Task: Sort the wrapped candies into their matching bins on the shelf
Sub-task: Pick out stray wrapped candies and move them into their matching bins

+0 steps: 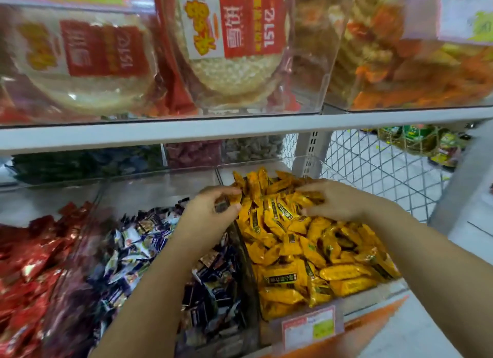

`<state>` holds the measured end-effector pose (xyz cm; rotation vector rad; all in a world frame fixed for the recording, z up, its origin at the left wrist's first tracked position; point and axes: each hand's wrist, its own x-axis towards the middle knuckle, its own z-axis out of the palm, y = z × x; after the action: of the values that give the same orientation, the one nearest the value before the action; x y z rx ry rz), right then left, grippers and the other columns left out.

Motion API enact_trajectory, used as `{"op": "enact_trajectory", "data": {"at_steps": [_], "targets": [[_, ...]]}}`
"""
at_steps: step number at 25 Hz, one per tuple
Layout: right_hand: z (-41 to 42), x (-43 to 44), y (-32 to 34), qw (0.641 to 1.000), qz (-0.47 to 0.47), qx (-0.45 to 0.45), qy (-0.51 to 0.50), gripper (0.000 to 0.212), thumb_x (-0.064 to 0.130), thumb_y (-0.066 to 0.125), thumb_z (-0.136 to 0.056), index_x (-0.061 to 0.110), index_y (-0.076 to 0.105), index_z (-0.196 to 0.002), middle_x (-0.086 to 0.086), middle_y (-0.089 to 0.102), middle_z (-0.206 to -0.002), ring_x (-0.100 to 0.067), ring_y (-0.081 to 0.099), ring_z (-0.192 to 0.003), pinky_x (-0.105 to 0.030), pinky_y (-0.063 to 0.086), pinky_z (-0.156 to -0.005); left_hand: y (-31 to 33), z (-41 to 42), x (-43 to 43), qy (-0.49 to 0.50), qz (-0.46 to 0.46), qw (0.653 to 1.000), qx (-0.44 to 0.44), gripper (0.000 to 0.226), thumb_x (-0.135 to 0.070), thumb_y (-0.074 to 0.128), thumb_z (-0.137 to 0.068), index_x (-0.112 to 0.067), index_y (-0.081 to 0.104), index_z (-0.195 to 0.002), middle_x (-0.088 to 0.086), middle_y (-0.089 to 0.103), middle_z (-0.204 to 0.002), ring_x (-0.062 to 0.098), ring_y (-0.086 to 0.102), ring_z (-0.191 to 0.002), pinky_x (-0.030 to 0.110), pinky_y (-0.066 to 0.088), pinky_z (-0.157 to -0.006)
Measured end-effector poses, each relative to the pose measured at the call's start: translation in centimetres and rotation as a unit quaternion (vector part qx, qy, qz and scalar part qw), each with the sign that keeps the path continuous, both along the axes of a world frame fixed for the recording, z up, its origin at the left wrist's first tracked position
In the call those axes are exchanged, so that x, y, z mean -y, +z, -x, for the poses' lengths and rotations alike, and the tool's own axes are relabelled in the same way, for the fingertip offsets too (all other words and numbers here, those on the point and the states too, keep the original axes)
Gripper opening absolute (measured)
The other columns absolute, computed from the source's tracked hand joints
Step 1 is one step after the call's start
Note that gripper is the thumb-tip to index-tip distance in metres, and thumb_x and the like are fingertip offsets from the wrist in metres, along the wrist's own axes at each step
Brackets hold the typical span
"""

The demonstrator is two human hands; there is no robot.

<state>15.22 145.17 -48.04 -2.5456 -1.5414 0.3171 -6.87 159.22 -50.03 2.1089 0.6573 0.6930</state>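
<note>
Left hand (210, 213): pinched a wrapped candy (227, 201) between curled fingers and thumb.
Right hand (338, 200): lay on the yellow candies (293, 251); grip unclear.
Middle bin: dark blue candies (138, 251).
Left bin: red candies (26, 256).
Upper shelf (160, 133): carried packaged round cakes (229, 64) in clear bins.
</note>
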Motion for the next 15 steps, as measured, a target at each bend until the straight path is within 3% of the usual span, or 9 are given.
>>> {"op": "enact_trajectory", "data": {"at_steps": [3,7,9,12,15], "targets": [[-0.3,1.0,0.3,0.999,-0.043,0.027,-0.018,0.057,0.033,0.065,-0.084,0.029,0.044,-0.137,-0.002,0.042,-0.145,-0.02,0.041,-0.13,-0.031,0.031,-0.109,-0.3,0.1,-0.1,-0.004,0.001,1.0,0.0,0.02,-0.026,0.06,-0.089,-0.032,0.062,-0.109,-0.014,0.056,-0.117,0.001,0.047,-0.106,0.015,0.036,-0.078],[2.5,-0.9,1.6,0.993,-0.093,0.063,0.044,0.042,0.039,0.063,-0.084,0.036,0.055,-0.126,0.007,0.054,-0.134,-0.016,0.049,-0.122,-0.042,0.039,-0.103,-0.3,-0.1,-0.1,-0.001,0.01,1.0,0.006,0.021,-0.024,0.059,-0.09,-0.033,0.061,-0.109,-0.014,0.056,-0.113,0.0,0.047,-0.103,0.008,0.033,-0.07],[4.2,-2.3,1.2,0.994,-0.047,0.018,0.102,0.036,0.037,0.062,-0.086,0.035,0.058,-0.122,0.008,0.054,-0.133,-0.014,0.049,-0.121,-0.044,0.038,-0.104,-0.3,-0.1,-0.2,0.0,0.002,1.0,0.005,0.021,-0.024,0.06,-0.089,-0.034,0.061,-0.108,-0.016,0.055,-0.111,-0.001,0.046,-0.103,0.007,0.032,-0.071],[4.8,-3.7,0.1,0.991,0.07,0.07,0.093,0.044,0.043,0.058,-0.087,0.04,0.049,-0.13,0.0,0.04,-0.143,-0.023,0.033,-0.135,-0.051,0.024,-0.11,-0.4,0.0,-0.3,-0.005,-0.003,1.0,0.008,0.02,-0.025,0.06,-0.089,-0.035,0.061,-0.107,-0.018,0.055,-0.112,-0.004,0.046,-0.101,0.002,0.031,-0.07],[4.0,-4.0,0.0,0.99,0.063,0.104,0.067,0.039,0.046,0.061,-0.084,0.041,0.055,-0.122,0.003,0.051,-0.129,-0.022,0.04,-0.126,-0.049,0.028,-0.106,-0.5,0.0,-0.3,-0.005,-0.011,1.0,0.005,0.02,-0.027,0.06,-0.089,-0.036,0.061,-0.107,-0.018,0.055,-0.111,-0.007,0.047,-0.095,0.001,0.032,-0.067]]}}
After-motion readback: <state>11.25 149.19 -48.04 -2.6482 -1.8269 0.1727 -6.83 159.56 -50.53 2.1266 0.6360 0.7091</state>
